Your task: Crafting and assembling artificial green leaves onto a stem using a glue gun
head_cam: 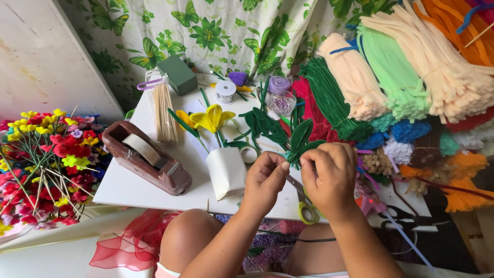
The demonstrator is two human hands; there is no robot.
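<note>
Between both hands' pinched fingertips, left hand (265, 180) and right hand (329, 177), green pipe-cleaner leaf (300, 138).

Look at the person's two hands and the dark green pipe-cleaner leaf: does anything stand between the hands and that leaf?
Nothing visible does. The left hand and the right hand both already pinch the base of the dark green pipe-cleaner leaf, above the yellow-handled scissors on the white table.

Bright, even daylight with soft shadows. The white table (134, 188) glares mildly at seven o'clock. Edges bow slightly; the centre is sharp.
</note>
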